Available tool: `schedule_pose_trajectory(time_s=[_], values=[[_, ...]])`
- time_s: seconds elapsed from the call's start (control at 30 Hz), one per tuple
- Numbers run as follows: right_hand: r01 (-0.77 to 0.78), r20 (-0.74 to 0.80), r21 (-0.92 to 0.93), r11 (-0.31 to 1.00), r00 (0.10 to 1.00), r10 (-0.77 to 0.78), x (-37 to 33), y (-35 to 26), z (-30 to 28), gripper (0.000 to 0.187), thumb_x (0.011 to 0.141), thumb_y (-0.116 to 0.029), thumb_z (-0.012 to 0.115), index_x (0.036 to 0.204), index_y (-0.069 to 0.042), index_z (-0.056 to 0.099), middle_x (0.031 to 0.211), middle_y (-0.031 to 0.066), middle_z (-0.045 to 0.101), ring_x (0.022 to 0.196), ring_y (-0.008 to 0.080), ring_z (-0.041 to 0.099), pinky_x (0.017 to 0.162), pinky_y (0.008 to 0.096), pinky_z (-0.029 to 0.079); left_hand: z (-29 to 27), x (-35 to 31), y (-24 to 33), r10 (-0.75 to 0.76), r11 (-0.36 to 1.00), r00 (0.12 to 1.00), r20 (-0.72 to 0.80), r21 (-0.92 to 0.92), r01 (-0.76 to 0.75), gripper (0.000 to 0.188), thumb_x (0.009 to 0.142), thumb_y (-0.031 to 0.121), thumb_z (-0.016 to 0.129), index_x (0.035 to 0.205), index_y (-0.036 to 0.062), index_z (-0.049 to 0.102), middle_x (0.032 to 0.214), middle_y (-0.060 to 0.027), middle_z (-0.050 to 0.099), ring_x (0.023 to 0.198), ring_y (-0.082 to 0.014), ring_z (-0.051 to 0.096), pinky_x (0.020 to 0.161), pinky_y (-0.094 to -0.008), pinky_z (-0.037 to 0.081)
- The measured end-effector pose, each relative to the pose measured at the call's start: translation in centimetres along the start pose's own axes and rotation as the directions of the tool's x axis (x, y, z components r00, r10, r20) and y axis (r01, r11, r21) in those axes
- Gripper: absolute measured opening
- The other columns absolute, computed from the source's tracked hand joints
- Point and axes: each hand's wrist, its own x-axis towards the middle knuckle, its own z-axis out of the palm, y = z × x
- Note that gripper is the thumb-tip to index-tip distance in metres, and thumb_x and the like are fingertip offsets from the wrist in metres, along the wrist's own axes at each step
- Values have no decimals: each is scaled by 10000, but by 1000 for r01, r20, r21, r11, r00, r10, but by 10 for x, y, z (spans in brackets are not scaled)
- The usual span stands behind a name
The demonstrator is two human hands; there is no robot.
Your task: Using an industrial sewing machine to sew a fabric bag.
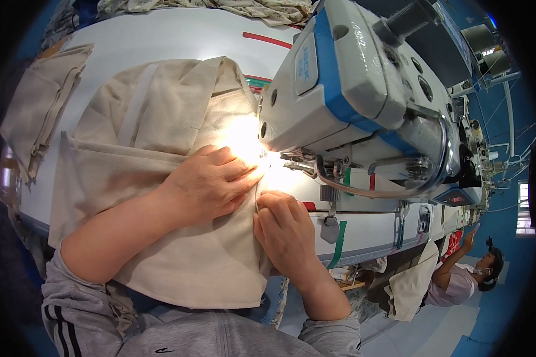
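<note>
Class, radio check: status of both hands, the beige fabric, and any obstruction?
Left bare hand on beige fabric; right bare hand curled at its edge. Fabric partly folded across white table. Bright glare beside white-and-blue sewing machine hides detail.

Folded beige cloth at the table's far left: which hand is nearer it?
Left. The left hand lies on the beige fabric, to the right of the folded cloth and apart from it; the right hand is farther right, at the fabric's right edge.
</note>
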Motion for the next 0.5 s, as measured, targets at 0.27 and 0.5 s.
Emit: schedule_pose_trajectory(time_s=[0.27, 0.5], values=[[-124, 28, 17, 992, 992, 123, 4, -1, 1, 181, 728, -49, 723, 790, -54, 552, 1006, 61, 579, 984, 245, 584, 841, 362, 481, -2, 1, -9, 12, 999, 999, 52, -30, -10, 403, 815, 183, 677, 1212, 124, 642, 1190, 9, 611, 1072, -181, 558, 936, -327, 468], [-335, -13, 73, 939, 942, 337, -25, -34, -11, 223, 659, -33, 743, 753, -51, 543, 913, 82, 540, 925, 301, 550, 792, 404, 454, -4, 5, -8, 7, 1000, 995, 99, 19, -9, 412, 811, 188, 683, 1213, 112, 636, 1179, -15, 610, 1068, -188, 556, 928, -332, 470]])
